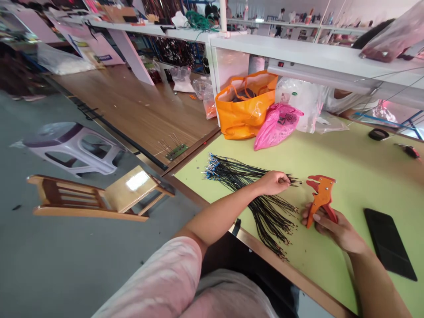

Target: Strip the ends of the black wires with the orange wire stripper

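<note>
A bundle of thin black wires (245,174) fans out over the green table top (334,150), with blue tips at its far left end and small brownish tips at its right ends. My left hand (274,183) is closed on some of the wires, their ends sticking out to the right of the fingers. To the right, my right hand (334,227) is wrapped round the handles of an orange-red wire stripper (322,194). The stripper's jaws point up and left, a short gap from the wire ends in my left hand.
Behind the wires stand an orange bag (243,115) and a pink plastic bag (278,126). A black phone (390,243) lies at the right, a black tape roll (378,134) farther back. A wooden chair (129,190) and a plastic stool (76,148) are at the left.
</note>
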The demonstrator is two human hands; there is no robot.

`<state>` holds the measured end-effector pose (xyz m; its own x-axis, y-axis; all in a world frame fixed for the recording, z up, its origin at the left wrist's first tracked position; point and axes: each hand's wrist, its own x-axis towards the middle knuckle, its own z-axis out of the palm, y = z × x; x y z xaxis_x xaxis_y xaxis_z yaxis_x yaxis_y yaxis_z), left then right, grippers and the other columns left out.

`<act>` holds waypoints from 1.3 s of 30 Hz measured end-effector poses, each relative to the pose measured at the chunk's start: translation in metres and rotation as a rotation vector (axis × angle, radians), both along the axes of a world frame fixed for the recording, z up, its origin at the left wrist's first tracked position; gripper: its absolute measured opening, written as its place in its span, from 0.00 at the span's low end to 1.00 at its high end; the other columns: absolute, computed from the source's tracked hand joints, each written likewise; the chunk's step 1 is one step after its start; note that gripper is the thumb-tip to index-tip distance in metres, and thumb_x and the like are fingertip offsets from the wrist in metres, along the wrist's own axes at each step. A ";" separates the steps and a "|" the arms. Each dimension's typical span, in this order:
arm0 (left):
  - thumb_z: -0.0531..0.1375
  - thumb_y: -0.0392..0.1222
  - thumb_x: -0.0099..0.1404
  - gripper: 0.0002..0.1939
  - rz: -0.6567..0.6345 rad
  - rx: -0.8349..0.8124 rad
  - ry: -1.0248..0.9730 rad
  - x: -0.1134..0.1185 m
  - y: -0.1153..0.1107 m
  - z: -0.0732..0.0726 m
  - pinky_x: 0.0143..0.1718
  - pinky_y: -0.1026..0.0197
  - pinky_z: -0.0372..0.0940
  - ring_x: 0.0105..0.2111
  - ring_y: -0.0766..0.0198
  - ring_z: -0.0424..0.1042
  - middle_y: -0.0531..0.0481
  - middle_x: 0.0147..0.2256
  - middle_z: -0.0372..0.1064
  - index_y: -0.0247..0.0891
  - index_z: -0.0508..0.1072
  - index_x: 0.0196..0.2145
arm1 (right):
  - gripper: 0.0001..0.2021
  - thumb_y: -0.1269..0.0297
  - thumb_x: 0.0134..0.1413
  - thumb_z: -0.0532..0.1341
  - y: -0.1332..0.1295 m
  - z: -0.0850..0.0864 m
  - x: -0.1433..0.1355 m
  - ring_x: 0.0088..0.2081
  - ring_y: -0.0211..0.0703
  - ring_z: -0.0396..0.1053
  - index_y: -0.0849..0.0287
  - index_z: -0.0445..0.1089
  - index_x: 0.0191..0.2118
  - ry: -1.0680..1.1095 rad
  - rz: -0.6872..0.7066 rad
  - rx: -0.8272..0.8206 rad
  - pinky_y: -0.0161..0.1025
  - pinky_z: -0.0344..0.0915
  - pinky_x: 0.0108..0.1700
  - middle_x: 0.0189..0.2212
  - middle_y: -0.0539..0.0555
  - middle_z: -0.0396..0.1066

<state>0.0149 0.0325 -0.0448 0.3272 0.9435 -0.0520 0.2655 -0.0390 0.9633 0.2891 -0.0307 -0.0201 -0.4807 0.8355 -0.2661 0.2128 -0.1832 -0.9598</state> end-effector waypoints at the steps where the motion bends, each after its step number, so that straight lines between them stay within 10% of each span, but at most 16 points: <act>1: 0.63 0.39 0.65 0.09 -0.003 0.007 0.011 0.000 0.000 -0.001 0.35 0.64 0.63 0.29 0.67 0.68 0.48 0.34 0.78 0.32 0.80 0.39 | 0.22 0.47 0.57 0.71 0.000 0.000 0.000 0.38 0.55 0.77 0.57 0.77 0.50 0.012 -0.006 -0.002 0.41 0.63 0.27 0.46 0.66 0.79; 39: 0.67 0.52 0.60 0.17 0.041 0.029 -0.113 -0.011 -0.011 0.020 0.41 0.59 0.65 0.34 0.60 0.74 0.47 0.34 0.79 0.35 0.79 0.38 | 0.23 0.53 0.55 0.73 -0.006 -0.003 -0.009 0.33 0.46 0.78 0.63 0.73 0.50 0.128 0.007 -0.026 0.33 0.52 0.23 0.39 0.63 0.80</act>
<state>0.0042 0.0210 -0.0244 0.2910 0.9567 0.0102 0.1572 -0.0584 0.9858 0.2797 -0.0364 -0.0232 -0.5179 0.8257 -0.2236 0.0907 -0.2069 -0.9742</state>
